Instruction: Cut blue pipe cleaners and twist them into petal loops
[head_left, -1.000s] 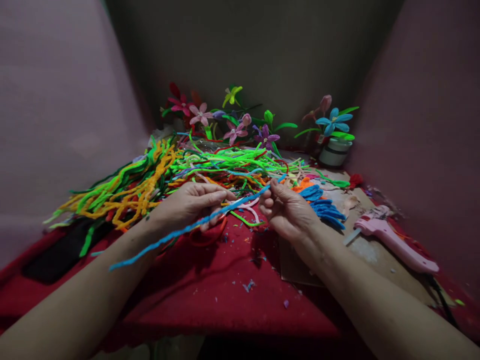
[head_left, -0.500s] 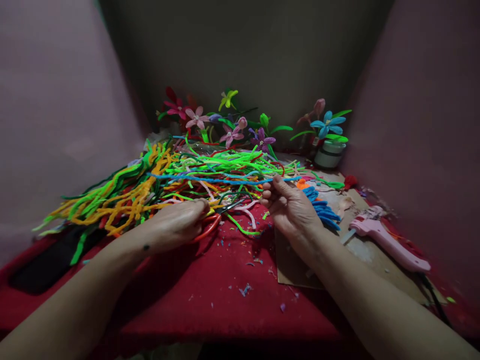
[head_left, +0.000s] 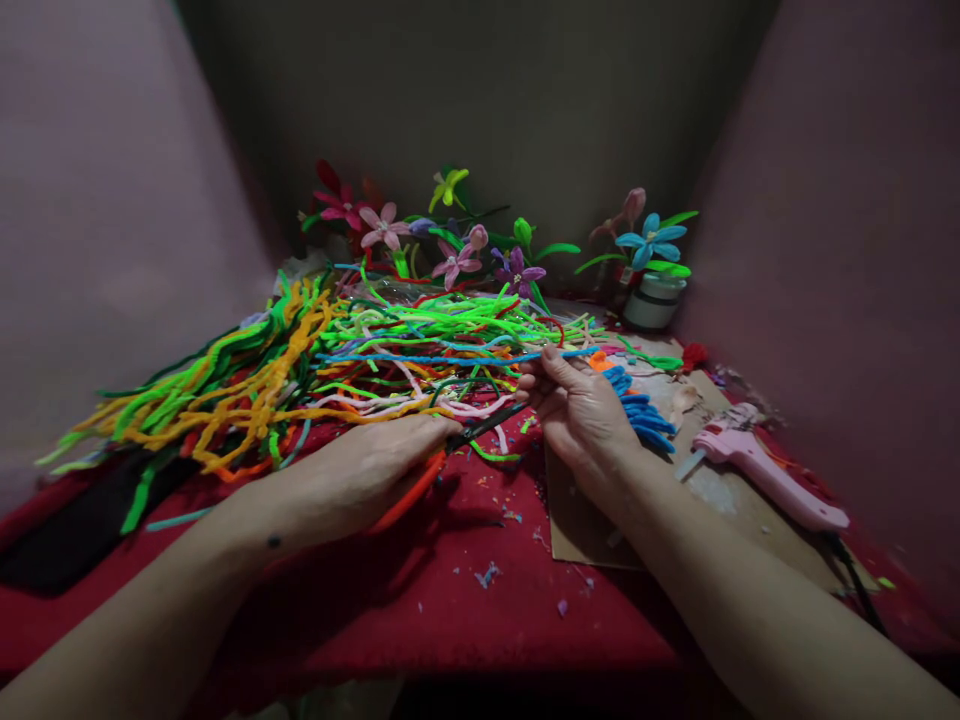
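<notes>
My left hand (head_left: pixel 397 460) is closed on a pair of scissors (head_left: pixel 480 430) with orange handles, its dark blades pointing right toward my other hand. Between the thumb and fingers of my right hand (head_left: pixel 574 400), a long blue pipe cleaner (head_left: pixel 427 358) is pinched near its right end and stretches level to the left. Beneath and behind it spreads a heap of pipe cleaners (head_left: pixel 480 315) in green, orange, pink and red. Just right of my right hand lies a bunch of blue pipe-cleaner pieces (head_left: pixel 645 415), partly hidden by the wrist.
On the right, a pink glue gun (head_left: pixel 772 465) rests on a cardboard sheet (head_left: pixel 592 525). Pipe-cleaner flowers (head_left: pixel 457 262) stand at the back, one beside a lidded jar (head_left: pixel 654 302). A dark flat object (head_left: pixel 82 530) lies left. Fuzz scraps dot the red cloth (head_left: pixel 465 620).
My left hand has moved right with the scissors, bringing the blades close to my right hand. The right hand still pinches the blue pipe cleaner. The whole view has shifted slightly.
</notes>
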